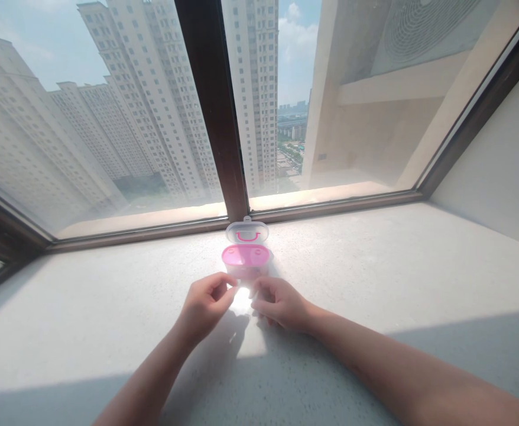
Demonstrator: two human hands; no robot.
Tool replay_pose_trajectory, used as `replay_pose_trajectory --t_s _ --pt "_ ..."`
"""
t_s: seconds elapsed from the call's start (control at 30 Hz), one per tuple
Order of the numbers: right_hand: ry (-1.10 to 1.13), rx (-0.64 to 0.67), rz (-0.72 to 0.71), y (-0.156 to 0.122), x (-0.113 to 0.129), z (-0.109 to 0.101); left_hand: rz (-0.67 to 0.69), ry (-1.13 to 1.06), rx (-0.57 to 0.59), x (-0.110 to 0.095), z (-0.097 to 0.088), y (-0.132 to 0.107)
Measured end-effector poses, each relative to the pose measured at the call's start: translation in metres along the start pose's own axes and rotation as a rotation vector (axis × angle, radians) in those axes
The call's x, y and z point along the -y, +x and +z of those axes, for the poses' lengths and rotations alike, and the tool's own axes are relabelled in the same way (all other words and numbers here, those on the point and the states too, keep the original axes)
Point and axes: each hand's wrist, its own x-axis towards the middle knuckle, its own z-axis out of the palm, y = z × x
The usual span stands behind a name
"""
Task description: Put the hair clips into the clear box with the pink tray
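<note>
A small clear plastic box [247, 271] with a pink inner tray [245, 256] stands on the sill by the window post. Its see-through lid [247, 232] is tipped back and carries a pink handle. In front of the box, my left hand [208, 300] has thumb and forefinger pinched together. Close beside it, my right hand [281, 302] is curled, its thumb drawn towards the fingers. A glaring white patch lies between the fingertips; whether it is sunlight or a small object, I cannot tell. Whatever the fingers hold, if anything, is too small or washed out to name.
The pale speckled windowsill [109, 313] bears strips of sun and shadow. Behind the box rises a dark window post [210, 106]. A white wall [499, 154] closes off the right side. Tall buildings show through the glass.
</note>
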Motion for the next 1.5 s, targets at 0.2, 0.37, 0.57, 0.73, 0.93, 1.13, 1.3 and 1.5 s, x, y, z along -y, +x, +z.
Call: replay_pose_trajectory --t_s 0.2,0.37,0.57,0.73,0.93,1.13,1.3,1.5 --pt "0.035 0.008 -0.025 0.000 -0.002 -0.001 -0.032 0.289 -0.076 -0.025 -0.034 0.032" --pt "0.056 0.022 -0.018 0.001 -0.003 -0.002 0.043 0.532 0.038 -0.034 -0.039 0.057" --pt "0.045 0.036 -0.015 0.002 -0.006 -0.002 0.038 0.603 0.150 -0.035 -0.037 0.073" --pt "0.063 0.032 -0.024 0.003 -0.005 -0.001 -0.008 0.612 0.173 -0.034 -0.034 0.077" --pt "0.062 0.034 -0.019 0.002 -0.004 -0.001 -0.014 0.608 0.112 -0.035 -0.035 0.078" --pt "0.060 0.029 -0.008 0.002 -0.004 -0.001 -0.042 0.592 0.145 -0.037 -0.034 0.077" --pt "0.071 0.030 -0.008 0.003 -0.004 0.000 -0.095 0.560 0.185 -0.039 -0.032 0.077" --pt "0.069 0.026 -0.004 0.002 -0.004 -0.001 -0.089 0.615 0.088 -0.048 -0.044 0.068"
